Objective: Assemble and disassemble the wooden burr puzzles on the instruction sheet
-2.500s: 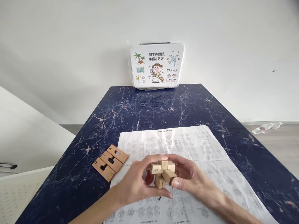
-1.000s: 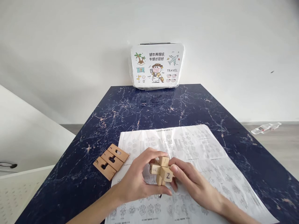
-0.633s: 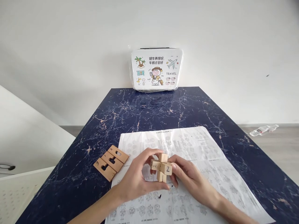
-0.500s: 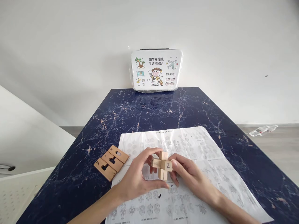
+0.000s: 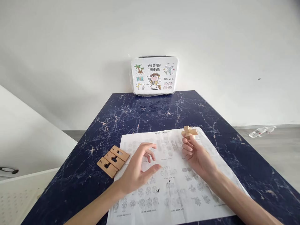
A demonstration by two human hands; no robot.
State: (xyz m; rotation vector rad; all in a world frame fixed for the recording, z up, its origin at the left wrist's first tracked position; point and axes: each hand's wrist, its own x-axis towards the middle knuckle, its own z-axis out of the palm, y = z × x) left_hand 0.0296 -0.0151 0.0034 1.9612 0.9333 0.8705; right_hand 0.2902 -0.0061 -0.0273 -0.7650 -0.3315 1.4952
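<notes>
Thumb and fingers of my right hand pinch a small wooden burr puzzle, a cross of interlocked light blocks, near the far right corner of the printed sheet. My left hand hovers over the sheet's left half, empty, its fingers curved and apart from the thumb. Left of that hand, on the tabletop, lie several flat wooden pieces side by side, numbered 1, 2 and 3, with dark cut-out slots. Rows of small puzzle drawings cover the sheet.
A white cartoon-printed case in clear wrap stands against the wall at the back of the dark blue marbled table. A perforated white panel is at lower left. Some clear plastic lies on the floor at right.
My right hand has carried the wooden puzzle away to the far right. The left hand has let go of it and stays near its place.
</notes>
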